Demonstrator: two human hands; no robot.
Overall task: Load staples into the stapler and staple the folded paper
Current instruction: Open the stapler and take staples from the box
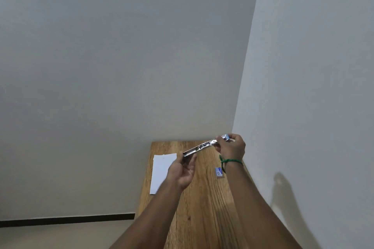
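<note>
stapler [204, 146] held aloft, paper [162, 172], staple box [219, 172]

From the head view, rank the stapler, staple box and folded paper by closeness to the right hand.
1. stapler, held in the right hand and the left hand.
2. staple box, on the table just below the right wrist.
3. folded paper, at the table's left edge.

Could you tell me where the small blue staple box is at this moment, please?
In the head view, the small blue staple box lies flat on the wooden table, towards its right edge, just below the right hand's green wristband.
</note>
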